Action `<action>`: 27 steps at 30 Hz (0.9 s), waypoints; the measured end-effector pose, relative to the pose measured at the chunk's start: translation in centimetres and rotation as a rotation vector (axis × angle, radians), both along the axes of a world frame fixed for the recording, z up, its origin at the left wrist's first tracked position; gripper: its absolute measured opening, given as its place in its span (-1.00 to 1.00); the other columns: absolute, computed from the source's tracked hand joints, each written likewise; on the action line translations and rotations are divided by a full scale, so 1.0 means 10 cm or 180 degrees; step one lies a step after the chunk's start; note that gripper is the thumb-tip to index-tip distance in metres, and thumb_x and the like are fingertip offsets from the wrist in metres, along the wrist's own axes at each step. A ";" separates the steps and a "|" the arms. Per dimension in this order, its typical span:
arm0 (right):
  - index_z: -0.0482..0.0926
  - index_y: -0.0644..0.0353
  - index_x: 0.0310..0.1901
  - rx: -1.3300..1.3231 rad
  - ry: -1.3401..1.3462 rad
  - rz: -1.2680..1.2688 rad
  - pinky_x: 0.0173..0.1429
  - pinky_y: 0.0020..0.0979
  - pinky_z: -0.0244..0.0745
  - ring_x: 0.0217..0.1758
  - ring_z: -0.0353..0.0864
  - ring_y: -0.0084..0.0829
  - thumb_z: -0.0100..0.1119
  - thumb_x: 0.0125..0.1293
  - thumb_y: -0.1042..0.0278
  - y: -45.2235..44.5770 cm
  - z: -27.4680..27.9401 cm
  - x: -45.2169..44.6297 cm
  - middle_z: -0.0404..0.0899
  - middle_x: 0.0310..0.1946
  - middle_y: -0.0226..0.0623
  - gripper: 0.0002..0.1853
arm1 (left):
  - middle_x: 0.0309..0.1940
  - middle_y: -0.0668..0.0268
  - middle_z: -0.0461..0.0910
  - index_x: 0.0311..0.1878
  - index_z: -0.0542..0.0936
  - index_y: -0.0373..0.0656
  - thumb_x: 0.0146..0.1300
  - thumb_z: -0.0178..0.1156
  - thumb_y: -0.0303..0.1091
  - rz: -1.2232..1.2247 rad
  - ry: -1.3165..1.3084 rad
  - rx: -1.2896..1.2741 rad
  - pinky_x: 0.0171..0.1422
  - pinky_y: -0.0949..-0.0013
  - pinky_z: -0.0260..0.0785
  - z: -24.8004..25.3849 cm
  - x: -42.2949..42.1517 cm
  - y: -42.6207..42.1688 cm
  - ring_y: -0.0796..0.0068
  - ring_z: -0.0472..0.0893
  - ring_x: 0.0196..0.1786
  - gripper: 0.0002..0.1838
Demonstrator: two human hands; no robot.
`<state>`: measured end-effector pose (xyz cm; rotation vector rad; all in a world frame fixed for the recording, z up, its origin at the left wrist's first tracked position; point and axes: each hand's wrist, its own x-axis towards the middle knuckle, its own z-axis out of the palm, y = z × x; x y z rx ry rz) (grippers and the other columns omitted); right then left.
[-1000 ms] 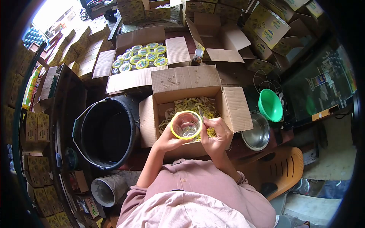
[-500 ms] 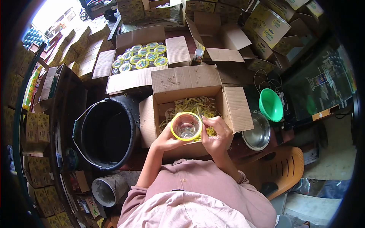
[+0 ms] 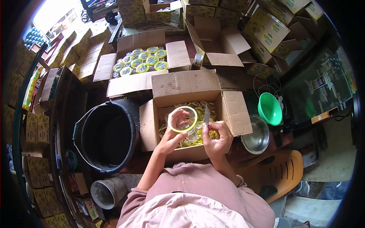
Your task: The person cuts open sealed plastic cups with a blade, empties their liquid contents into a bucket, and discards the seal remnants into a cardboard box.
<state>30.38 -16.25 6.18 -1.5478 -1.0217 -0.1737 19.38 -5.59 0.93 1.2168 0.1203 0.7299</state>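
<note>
My left hand [image 3: 171, 143] is closed round a clear plastic cup with a yellow rim [image 3: 182, 130]. The cup is tilted, its mouth turned up toward me, and fingers show through its clear wall. In my right hand [image 3: 218, 140] is a small knife [image 3: 207, 114], pinched between thumb and fingers with its flat blade pointing up, just right of the cup and apart from the rim. Both hands are over an open cardboard box [image 3: 186, 81]. Thin yellow-green strips [image 3: 195, 105] lie heaped inside it.
Left of the box stands a large black bucket [image 3: 107, 137] with a handle. Behind is a carton of yellow-lidded cups [image 3: 143, 67]. On the right are a green bowl [image 3: 270, 109], a metal bowl [image 3: 255, 135] and an orange plastic chair [image 3: 279, 171]. A grey pail [image 3: 108, 193] stands lower left.
The cup has tilted, and my left fingers now show through it. The knife in my right hand has swung upright, away from the rim. The view has shifted slightly.
</note>
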 end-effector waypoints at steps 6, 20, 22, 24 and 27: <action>0.55 0.27 -0.36 0.0094 0.0071 0.0048 -0.44 -0.54 0.41 -0.56 0.53 -0.54 0.25 -0.01 0.64 0.09 0.00 -0.04 0.52 -0.52 -0.30 -0.86 | 0.21 0.20 0.04 0.33 -0.10 -0.14 0.20 0.08 -0.50 0.0374 0.0243 0.0491 0.37 0.19 -0.02 -0.01 0.06 -0.10 0.31 0.07 0.31 -0.28; 0.56 0.29 -0.35 0.0049 -0.0135 -0.0061 -0.39 -0.52 0.44 -0.51 0.54 -0.49 0.25 -0.05 0.67 0.12 -0.03 -0.01 0.52 -0.50 -0.29 -0.82 | 0.20 0.21 0.06 0.31 -0.04 -0.16 0.20 0.06 -0.53 0.0437 0.0370 0.1065 0.38 0.18 0.03 0.05 0.06 -0.14 0.34 0.10 0.33 -0.33; 0.56 0.29 -0.34 -0.0052 -0.0291 -0.0078 -0.39 -0.52 0.44 -0.50 0.55 -0.48 0.24 -0.05 0.68 0.12 0.02 0.03 0.53 -0.50 -0.28 -0.81 | 0.21 0.21 0.06 0.31 -0.03 -0.17 0.19 0.06 -0.53 0.0365 0.0416 0.1172 0.38 0.17 0.02 0.05 0.04 -0.13 0.35 0.09 0.34 -0.33; 0.57 0.29 -0.33 0.0024 -0.0224 0.0025 -0.40 -0.51 0.44 -0.50 0.55 -0.48 0.23 -0.05 0.69 0.12 0.01 0.07 0.53 -0.50 -0.27 -0.81 | 0.22 0.21 0.05 0.32 -0.03 -0.18 0.20 0.06 -0.52 0.0327 0.0405 0.1171 0.39 0.17 0.02 0.03 0.04 -0.12 0.35 0.08 0.35 -0.33; 0.57 0.30 -0.32 0.0061 -0.0008 0.0032 -0.41 -0.51 0.44 -0.51 0.55 -0.48 0.23 -0.03 0.69 0.10 -0.02 0.08 0.53 -0.50 -0.27 -0.81 | 0.19 0.18 0.09 0.30 -0.05 -0.17 0.23 0.08 -0.46 0.0123 0.0351 0.0573 0.40 0.18 -0.01 0.04 0.04 -0.11 0.33 0.10 0.33 -0.33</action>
